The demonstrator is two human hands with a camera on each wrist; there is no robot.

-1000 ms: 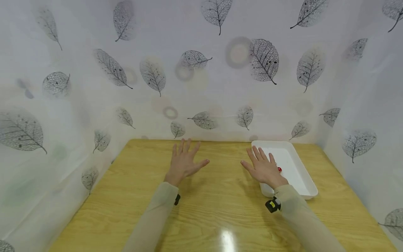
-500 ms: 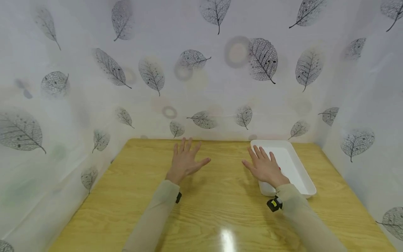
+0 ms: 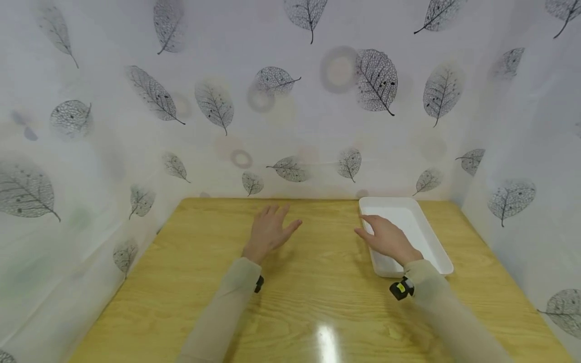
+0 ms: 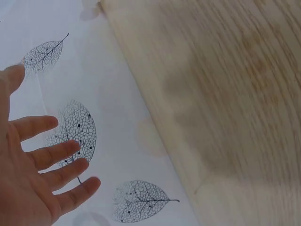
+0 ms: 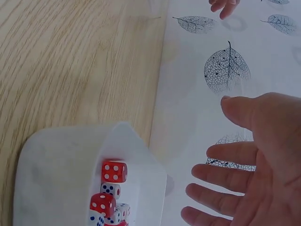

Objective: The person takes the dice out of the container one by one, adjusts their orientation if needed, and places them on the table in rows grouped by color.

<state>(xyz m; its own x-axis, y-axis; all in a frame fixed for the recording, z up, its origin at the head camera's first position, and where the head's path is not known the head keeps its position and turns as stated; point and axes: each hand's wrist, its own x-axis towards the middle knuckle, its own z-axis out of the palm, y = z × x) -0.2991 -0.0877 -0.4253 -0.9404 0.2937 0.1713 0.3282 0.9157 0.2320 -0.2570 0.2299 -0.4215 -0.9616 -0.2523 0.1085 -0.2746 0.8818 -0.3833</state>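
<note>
My left hand (image 3: pixel 268 232) hovers over the left half of the wooden table, fingers spread and holding nothing. In the left wrist view, the left hand (image 4: pixel 42 165) has its fingers loosely extended and apart. On the right, my right hand (image 3: pixel 388 239) hangs over the left side of a white tray (image 3: pixel 431 237), thumb and forefinger parted. The right wrist view shows the right hand (image 5: pixel 254 165) with relaxed fingers and nothing in its grasp. Inside the tray (image 5: pixel 61 169) lie several red dice (image 5: pixel 114 171) and white dice (image 5: pixel 111 189). From the head view the right hand hides these dice.
The wooden table (image 3: pixel 313 292) runs back to a white curtain (image 3: pixel 308 126) printed with dark leaves, which also closes off both sides. The tray stands near the table's back right corner.
The right hand has turned and its fingers have dipped towards the tray, covering the red spot seen before. The left hand's fingers have lowered a little. The head view has shifted slightly.
</note>
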